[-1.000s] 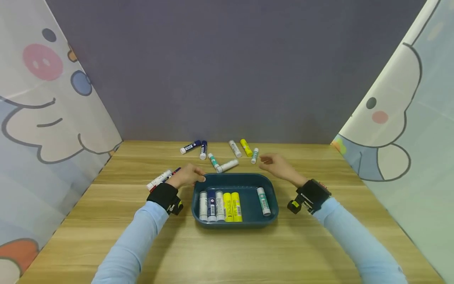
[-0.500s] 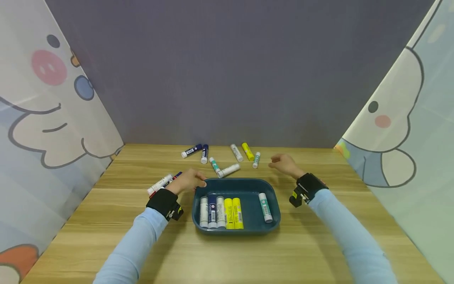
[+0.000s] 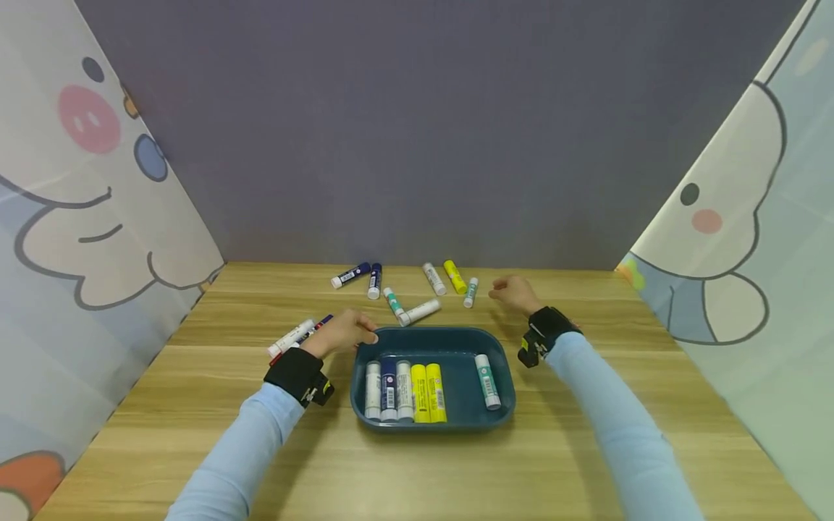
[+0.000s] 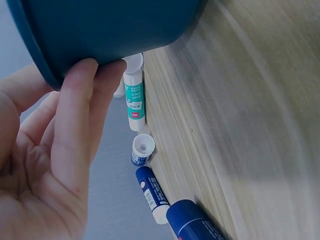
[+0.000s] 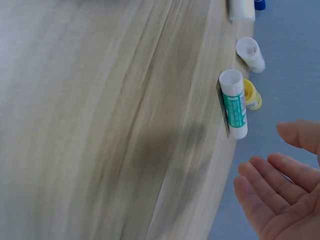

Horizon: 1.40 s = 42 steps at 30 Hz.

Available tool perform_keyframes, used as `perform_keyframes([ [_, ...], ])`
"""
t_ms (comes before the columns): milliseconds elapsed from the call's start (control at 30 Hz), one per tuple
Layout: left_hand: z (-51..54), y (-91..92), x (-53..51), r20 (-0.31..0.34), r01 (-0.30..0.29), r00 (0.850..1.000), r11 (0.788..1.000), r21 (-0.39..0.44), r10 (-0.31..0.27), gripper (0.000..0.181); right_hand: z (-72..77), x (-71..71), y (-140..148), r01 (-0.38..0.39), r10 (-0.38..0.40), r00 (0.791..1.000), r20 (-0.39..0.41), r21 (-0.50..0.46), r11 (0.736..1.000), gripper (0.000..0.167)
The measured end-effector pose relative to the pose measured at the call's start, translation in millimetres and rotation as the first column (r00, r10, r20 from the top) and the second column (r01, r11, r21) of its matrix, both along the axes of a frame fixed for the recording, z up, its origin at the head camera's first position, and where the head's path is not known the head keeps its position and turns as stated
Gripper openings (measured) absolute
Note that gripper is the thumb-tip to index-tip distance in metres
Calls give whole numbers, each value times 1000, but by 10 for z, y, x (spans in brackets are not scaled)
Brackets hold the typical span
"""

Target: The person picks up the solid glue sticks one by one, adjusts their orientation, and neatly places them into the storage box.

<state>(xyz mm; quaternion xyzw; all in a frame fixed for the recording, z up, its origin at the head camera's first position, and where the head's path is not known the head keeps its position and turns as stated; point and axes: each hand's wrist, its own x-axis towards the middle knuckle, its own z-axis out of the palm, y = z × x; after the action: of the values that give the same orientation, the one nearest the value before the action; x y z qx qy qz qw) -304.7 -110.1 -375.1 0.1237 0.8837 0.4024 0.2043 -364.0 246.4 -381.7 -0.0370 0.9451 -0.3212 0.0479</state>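
A dark blue tray (image 3: 443, 428) sits on the table; my left hand (image 3: 345, 333) pinches the rim at its far left corner. In the left wrist view, thumb and fingers (image 4: 75, 105) close on the tray wall (image 4: 125, 25). Inside the tray, white, navy and yellow glue sticks (image 3: 420, 393) stand side by side at the left, and a teal-and-white glue stick (image 3: 487, 382) leans at the right. My right hand (image 3: 517, 293) hovers with relaxed fingers, holding nothing. Just left of it lies a small teal glue stick (image 3: 470, 293), also seen in the right wrist view (image 5: 233, 105).
Behind the tray lie navy glue sticks (image 3: 375, 281), a white one (image 3: 434, 278), a yellow one (image 3: 455, 276), and a teal one (image 3: 394, 302) touching a white one (image 3: 420, 312). More sticks (image 3: 293, 338) lie left of my left hand. A grey panel (image 3: 417, 130) rises behind.
My right hand has drawn a little to the right from the small teal glue stick, then come slightly back toward it. The left hand keeps its hold on the tray; the view has shifted slightly.
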Motion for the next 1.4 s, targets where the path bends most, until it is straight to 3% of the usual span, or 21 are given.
perform_keyframes([
  [233, -11, 12, -7, 2, -33, 999, 999, -4, 33, 27, -104, -214, -141, -46, 46, 999, -3, 71, 996, 42],
  [400, -41, 14, -12, 0, -38, 999, 999, -5, 38, 27, -166, -328, -241, -70, 75, 997, -30, 141, 988, 21],
  [500, -47, 16, 23, 9, -48, 999, 999, -4, 48, 27, -188, -343, -278, -87, 99, 993, -57, 179, 980, 16],
  [633, -31, 8, 47, 12, -43, 999, 999, 6, 43, 27, -187, -354, -319, -105, 117, 992, -44, 208, 973, 32],
  [1067, -16, 4, 43, 3, -40, 999, 999, 9, 40, 28, -271, -422, -360, -23, 34, 999, -41, 251, 968, 45],
  [1400, -51, 15, 31, 16, -50, 999, 999, 12, 50, 28, -315, -410, -332, 36, -10, 996, -90, 295, 955, 35],
])
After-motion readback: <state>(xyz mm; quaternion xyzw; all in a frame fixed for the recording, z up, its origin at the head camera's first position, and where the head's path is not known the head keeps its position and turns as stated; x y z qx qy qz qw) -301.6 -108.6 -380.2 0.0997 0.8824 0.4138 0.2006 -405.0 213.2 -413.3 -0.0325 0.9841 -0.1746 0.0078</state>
